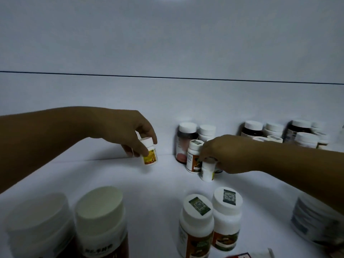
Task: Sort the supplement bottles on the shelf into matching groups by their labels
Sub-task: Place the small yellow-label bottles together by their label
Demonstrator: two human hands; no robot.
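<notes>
Big white-capped bottles (100,216) nearest — white shelf (160,183), white wall (167,43).

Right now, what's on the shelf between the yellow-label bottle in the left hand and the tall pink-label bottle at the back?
Nothing: the head view shows only bare white shelf between the yellow-label bottle and the pink-label bottle.

A plain white shelf (104,175) against a bare white wall (167,43), crowded with white-capped supplement bottles (195,226), some lids bearing code stickers (199,205): a storage shelf, perhaps a pharmacy's or a home's.
</notes>
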